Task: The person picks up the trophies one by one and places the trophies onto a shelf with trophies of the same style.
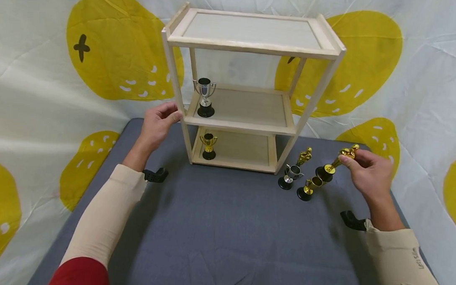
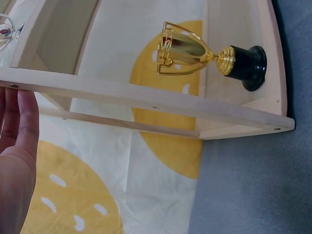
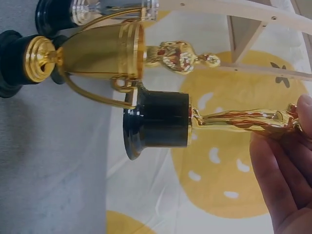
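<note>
My right hand (image 1: 374, 175) pinches a gold figurine trophy (image 3: 243, 121) by its upper body, its black base tilted and raised off the table. Close by on the table are a gold cup trophy (image 1: 310, 188), a silver cup trophy (image 1: 292, 175) and a second gold figurine trophy (image 1: 304, 156), partly hidden behind the silver one. At the left, my left hand (image 1: 157, 125) grips the front left post of a wooden shelf (image 1: 237, 127), thumb in front. A silver cup (image 1: 205, 91) stands on the middle tier's left end, and a small gold cup (image 2: 185, 51) on the bottom tier below it.
The shelf's top board (image 1: 250, 30) overhangs the lower tiers, with upright posts at the corners. A grey cloth (image 1: 225, 226) covers the table. White fabric with yellow shapes (image 1: 118, 46) hangs behind and at the sides.
</note>
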{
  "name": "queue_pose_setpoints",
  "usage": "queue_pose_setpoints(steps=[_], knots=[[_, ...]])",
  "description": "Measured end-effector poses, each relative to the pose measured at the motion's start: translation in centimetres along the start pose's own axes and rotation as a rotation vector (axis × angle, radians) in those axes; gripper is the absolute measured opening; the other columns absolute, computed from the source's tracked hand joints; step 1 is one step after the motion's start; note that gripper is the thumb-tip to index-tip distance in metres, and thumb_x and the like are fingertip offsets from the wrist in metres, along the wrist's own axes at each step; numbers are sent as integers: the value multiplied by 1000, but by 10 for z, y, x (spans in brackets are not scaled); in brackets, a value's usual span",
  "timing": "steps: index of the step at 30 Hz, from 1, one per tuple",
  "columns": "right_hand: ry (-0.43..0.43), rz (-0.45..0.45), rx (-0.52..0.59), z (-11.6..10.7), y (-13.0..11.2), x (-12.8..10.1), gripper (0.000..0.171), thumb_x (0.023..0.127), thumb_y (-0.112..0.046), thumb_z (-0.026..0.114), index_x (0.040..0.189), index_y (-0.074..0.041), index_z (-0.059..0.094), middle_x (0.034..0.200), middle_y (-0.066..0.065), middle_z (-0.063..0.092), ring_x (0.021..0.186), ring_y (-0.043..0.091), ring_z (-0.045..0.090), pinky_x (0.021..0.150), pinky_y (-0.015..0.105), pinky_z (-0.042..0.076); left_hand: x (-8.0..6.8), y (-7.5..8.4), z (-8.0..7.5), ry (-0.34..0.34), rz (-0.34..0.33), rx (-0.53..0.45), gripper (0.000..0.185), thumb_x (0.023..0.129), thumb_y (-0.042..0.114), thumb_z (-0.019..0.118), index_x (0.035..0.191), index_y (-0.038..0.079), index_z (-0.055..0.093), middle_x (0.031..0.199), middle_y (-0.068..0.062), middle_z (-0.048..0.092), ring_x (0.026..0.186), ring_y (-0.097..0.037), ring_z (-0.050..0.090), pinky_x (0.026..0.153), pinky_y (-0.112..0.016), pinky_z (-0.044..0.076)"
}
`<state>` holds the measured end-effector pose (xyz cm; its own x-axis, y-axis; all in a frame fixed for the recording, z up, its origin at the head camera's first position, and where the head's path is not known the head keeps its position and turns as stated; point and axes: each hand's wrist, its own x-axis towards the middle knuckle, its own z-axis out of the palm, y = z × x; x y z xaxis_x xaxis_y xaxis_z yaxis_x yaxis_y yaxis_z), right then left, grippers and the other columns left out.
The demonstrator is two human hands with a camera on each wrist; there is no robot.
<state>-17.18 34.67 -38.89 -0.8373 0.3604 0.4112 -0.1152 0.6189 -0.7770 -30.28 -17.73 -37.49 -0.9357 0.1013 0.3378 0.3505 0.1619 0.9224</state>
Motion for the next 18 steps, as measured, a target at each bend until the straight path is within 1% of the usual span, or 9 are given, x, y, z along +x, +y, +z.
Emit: queue_pose_setpoints(steps=[3, 6, 12, 18], knots=[[16, -44, 2, -2, -3, 0, 18, 85, -5, 85, 94, 9, 77, 67, -36, 62, 55, -6, 50, 50, 13, 38, 0, 0, 1, 1, 3, 1, 35, 100, 14, 70, 125, -10, 69, 96, 14, 70, 91, -5, 63, 85, -18, 55], [30, -64, -1, -2, -5, 1, 21, 83, -4, 86, 94, 12, 76, 68, -38, 62, 56, -8, 51, 51, 12, 38, 0, -1, 2, 1, 5, 1, 37, 100, 17, 71, 125, -10, 69, 96, 13, 70, 90, -5, 63, 84, -17, 54], [49, -79, 22, -3, -8, 5, 20, 81, 0, 86, 95, 12, 77, 69, -38, 63, 58, -12, 53, 53, 10, 39, 0, -1, 2, 8, 3, 0, 38, 99, 20, 72, 125, -8, 70, 98, 11, 72, 90, -6, 63, 84, -18, 54], [48, -86, 51, -3, -16, 6, 24, 80, 1, 87, 99, 12, 78, 72, -37, 65, 61, -15, 59, 57, 6, 44, 1, 0, 1, 4, -5, -2, 35, 101, 14, 70, 128, -9, 68, 97, 17, 70, 92, -5, 63, 85, -17, 54]])
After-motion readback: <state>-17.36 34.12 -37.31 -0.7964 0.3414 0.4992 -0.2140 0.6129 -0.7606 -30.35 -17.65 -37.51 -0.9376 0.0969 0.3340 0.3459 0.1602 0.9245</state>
